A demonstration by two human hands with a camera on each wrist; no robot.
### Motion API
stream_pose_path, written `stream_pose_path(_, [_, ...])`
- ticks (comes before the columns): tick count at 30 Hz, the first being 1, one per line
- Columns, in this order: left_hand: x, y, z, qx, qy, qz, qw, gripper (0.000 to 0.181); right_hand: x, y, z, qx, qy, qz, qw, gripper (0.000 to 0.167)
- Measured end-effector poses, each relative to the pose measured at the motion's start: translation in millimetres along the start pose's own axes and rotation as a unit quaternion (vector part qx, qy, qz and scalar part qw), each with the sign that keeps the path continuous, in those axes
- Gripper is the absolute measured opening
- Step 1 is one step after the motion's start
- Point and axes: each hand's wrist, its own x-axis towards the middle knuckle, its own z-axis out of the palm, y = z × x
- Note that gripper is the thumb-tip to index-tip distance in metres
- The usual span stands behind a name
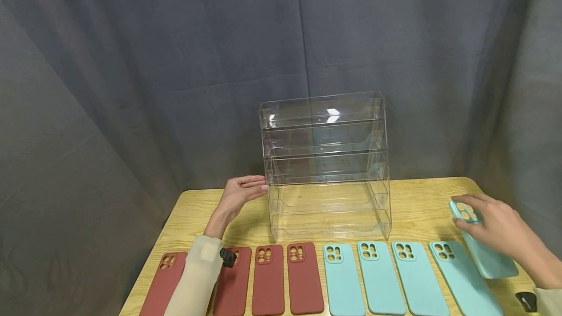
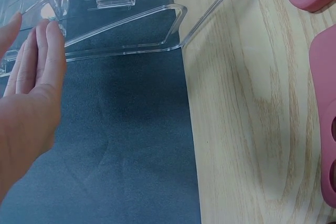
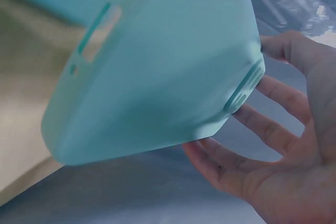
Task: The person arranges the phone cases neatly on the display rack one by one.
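- Four matte red phone cases (image 1: 268, 282) are lying around 7 o'clock from the rack, camera cut-outs pointing away from the person, probably so each is sitting ready in one row; a pale sleeve (image 1: 193, 277) is crossing the row and may be hiding more.
- The left hand (image 1: 239, 193) is resting at the rack's side, between 8 and 9 o'clock, fingers straight and gripping nothing, perhaps for steadying; how hard it is pressing, I cannot tell.
- The clear plastic tiered rack (image 1: 325, 177) is standing at the clock's centre on the wooden table (image 1: 417, 208), tiers facing the person, likely for easy reach.
- Four flat turquoise phone cases (image 1: 379, 282) are lying near 5 o'clock.
- The right hand (image 1: 500, 221), between 3 and 4 o'clock, is pinching a fifth, tilted turquoise case (image 1: 488, 257) by its cut-out end, apparently leaving the lower end free.
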Motion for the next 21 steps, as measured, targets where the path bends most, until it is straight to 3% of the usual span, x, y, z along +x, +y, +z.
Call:
stream_pose_path(9, [1.8, -0.1, 1.9, 0.0, 0.002, -0.001, 1.0, 0.044, 41.2, -46, -23, 0.039, 0.087, -0.039, 0.9947, 0.054])
stream_pose_path(21, [-1.0, 2.5, -2.6, 0.011, -0.001, 0.001, 0.9999, 0.047, 96.0, -96, -52, 0.066, 0.165, -0.079, 0.9809, 0.059])
